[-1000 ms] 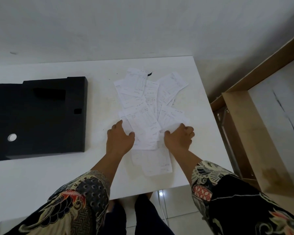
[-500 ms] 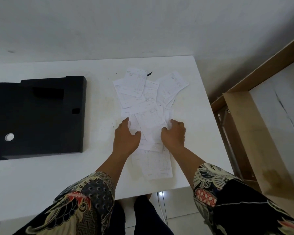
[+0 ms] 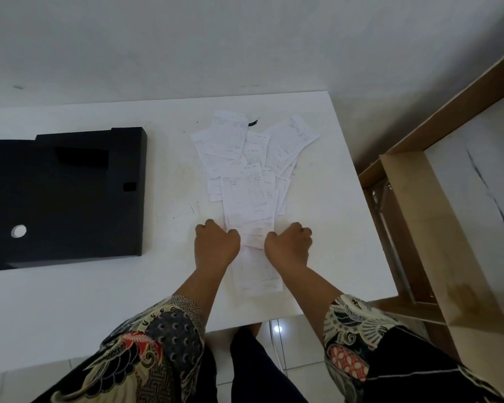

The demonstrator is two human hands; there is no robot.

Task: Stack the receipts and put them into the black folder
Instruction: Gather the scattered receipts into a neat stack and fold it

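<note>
Several white receipts point(image 3: 249, 181) lie overlapped in a loose fan on the right half of the white table point(image 3: 70, 301). My left hand point(image 3: 216, 245) and my right hand point(image 3: 288, 245) flank the near end of the pile, fingers curled, pinching the lower edges of a bunch of receipts between them. One long receipt point(image 3: 258, 274) lies flat under my wrists near the table's front edge. The black folder point(image 3: 61, 196) lies flat on the left side of the table, a hand's width from the pile.
A small black clip-like item point(image 3: 253, 122) lies at the far end of the receipts. A wooden shelf frame point(image 3: 419, 228) stands close to the table's right edge. A white wall runs behind the table. My legs and tiled floor show below the front edge.
Both hands have drawn closer together and curled, gathering the lower receipts into a narrower bunch. The spread on the right side has been pulled inward.
</note>
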